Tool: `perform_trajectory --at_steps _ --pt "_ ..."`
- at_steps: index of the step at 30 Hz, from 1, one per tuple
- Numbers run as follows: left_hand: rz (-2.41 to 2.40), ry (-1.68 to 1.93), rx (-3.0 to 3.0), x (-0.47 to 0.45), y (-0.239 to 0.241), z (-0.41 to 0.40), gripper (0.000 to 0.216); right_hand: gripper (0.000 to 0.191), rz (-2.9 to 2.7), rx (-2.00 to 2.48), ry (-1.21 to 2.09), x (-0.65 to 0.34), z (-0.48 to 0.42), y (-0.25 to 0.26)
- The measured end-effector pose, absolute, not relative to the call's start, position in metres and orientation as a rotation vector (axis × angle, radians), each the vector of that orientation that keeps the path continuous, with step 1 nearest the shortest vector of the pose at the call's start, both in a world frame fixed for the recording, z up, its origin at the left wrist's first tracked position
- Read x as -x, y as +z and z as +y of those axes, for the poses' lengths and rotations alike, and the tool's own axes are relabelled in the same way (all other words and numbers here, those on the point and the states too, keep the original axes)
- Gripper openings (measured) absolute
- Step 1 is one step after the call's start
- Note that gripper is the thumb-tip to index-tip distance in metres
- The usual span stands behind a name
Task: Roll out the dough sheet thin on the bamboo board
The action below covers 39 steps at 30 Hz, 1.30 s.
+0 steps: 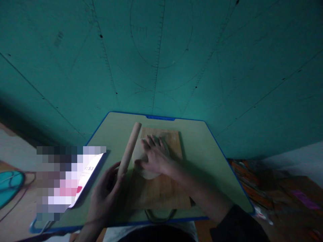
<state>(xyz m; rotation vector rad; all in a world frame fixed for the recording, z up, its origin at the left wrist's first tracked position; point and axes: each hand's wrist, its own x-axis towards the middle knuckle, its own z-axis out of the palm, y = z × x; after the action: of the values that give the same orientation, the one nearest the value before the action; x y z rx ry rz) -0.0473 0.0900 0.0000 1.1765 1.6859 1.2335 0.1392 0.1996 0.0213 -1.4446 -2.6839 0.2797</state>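
A flat round piece of dough (pixel 148 173) lies on a wooden cutting board (pixel 161 195). My right hand (pixel 156 154) rests on the dough, palm down with its fingers spread. To the left, my left hand (pixel 111 183) grips the lower end of a wooden rolling pin (pixel 131 144), its fingers curled around it. The pin slants up and away, its far end beside the upper left corner of the cutting board. My left palm is partly in shadow.
Beneath the cutting board is a pale board with a blue rim (pixel 219 141). On its left stands a lit phone or tablet (pixel 87 174), partly pixelated. A green wall (pixel 161 67) with drawn lines rises behind. Cardboard-like clutter (pixel 285 191) lies at the right.
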Motion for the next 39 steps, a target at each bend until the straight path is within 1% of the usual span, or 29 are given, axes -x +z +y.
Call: perform_trajectory --at_steps 3,7,10,18,22,27,29,35,37,39 --pt "1.690 1.216 -1.160 0.047 0.002 0.090 0.074 0.089 -2.716 1.311 0.296 -0.153 0.165 0.022" --pt "1.698 1.183 -1.202 0.048 0.004 0.089 0.069 0.089 -2.706 1.352 0.346 -0.180 0.136 0.022" --pt "1.711 1.168 -1.225 0.048 0.004 0.089 0.064 0.090 -2.701 1.410 0.360 -0.190 0.131 0.023" --pt "1.710 1.182 -1.242 0.043 0.008 0.089 0.060 0.090 -2.654 1.509 0.328 -0.182 0.132 0.024" --pt "1.699 1.186 -1.255 0.045 0.008 0.088 0.058 0.098 -2.682 1.450 0.368 -0.186 0.108 0.025" --pt "1.687 1.167 -1.248 0.046 0.005 0.088 0.060 0.098 -2.738 1.331 0.467 -0.197 0.079 0.026" --pt "1.686 1.176 -1.248 0.046 0.005 0.088 0.059 0.102 -2.755 1.314 0.496 -0.200 0.074 0.026" --pt "1.685 1.176 -1.282 0.046 0.006 0.089 0.059 0.117 -2.803 1.239 0.407 -0.202 0.072 0.017" --pt "1.684 1.172 -1.280 0.045 0.007 0.089 0.059 0.113 -2.810 1.200 0.367 -0.203 0.070 0.014" --pt "1.692 1.168 -1.275 0.044 0.008 0.089 0.060 0.104 -2.811 1.172 0.342 -0.206 0.066 0.011"
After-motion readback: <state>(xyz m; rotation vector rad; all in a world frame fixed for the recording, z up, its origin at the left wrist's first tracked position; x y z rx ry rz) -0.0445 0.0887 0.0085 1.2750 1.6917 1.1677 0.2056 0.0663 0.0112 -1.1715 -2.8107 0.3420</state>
